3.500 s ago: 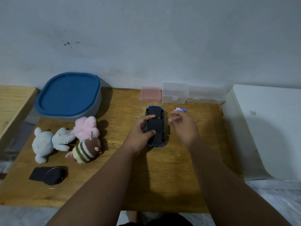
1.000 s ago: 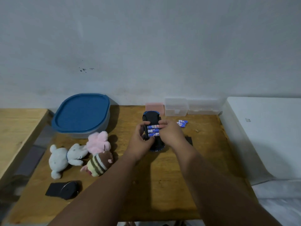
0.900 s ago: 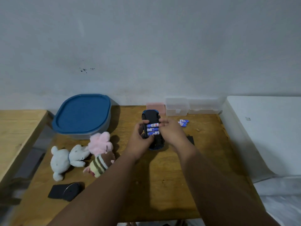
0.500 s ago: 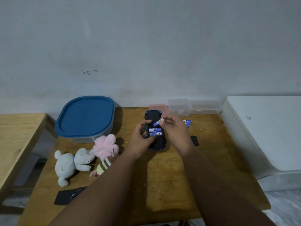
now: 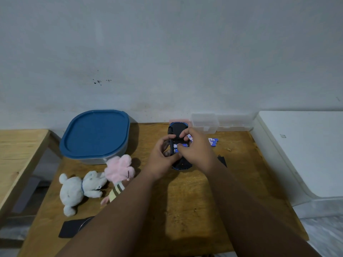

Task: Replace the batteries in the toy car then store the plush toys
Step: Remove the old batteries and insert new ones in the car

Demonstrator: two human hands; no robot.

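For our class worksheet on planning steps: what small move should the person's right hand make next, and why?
The right hand should probably lay its pinched battery on the table, since two more batteries sit in the toy car the left hand holds.

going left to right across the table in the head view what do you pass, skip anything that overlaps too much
grey plush toy → pink plush toy → left hand gripping the toy car → right hand pinching a battery → loose batteries
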